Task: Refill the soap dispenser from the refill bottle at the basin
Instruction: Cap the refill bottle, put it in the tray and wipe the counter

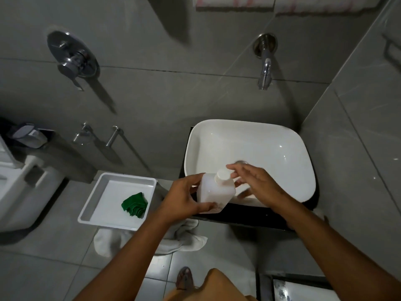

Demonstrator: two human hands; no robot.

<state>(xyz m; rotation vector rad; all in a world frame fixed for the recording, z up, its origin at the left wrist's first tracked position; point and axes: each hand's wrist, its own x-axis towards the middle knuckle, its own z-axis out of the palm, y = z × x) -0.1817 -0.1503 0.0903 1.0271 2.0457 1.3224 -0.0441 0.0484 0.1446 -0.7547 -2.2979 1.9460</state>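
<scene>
No lettering, brand, number or sign can be read anywhere in this view; the white bottle held over the basin shows plain sides and a plain cap (no label faces the camera); the wall-mounted dispenser at far left is too dim and small to make out any mark; the white tray and the wall tap carry nothing legible either.
</scene>
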